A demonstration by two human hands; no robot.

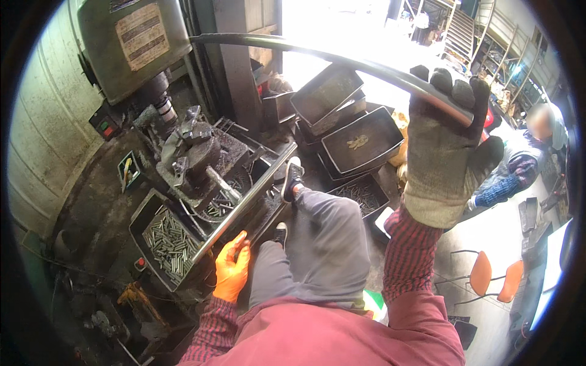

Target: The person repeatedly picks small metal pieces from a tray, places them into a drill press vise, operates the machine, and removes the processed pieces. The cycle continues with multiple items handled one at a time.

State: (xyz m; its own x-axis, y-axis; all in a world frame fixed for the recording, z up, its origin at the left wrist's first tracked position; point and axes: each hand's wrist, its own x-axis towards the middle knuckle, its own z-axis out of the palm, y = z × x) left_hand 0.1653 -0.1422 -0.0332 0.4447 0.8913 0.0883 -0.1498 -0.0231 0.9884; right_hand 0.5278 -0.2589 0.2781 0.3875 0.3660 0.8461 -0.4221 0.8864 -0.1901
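Note:
My right hand (441, 149), in a grey knit glove with dark fingertips, is up at the right. Its palm faces me and its fingers bend around a long metal lever (317, 53). The lever runs left to the drill press head (137, 46). Low on the left is my left hand (232, 267), in an orange glove, with fingers loosely bent and slightly apart; nothing shows in them. It is beside a shiny metal rail (253, 194); contact is unclear. Beyond the rail stand a worktable with a clamp fixture (192, 146) and a bin (141, 227) of short metal pins (171, 244).
Stacked dark bins (360, 140) stand ahead, above another bin of small parts (360, 195). A switch box (105, 124) is beside the press. At the right are a person in a cap (519, 161) and orange chairs (481, 273). My legs extend under the machine's front.

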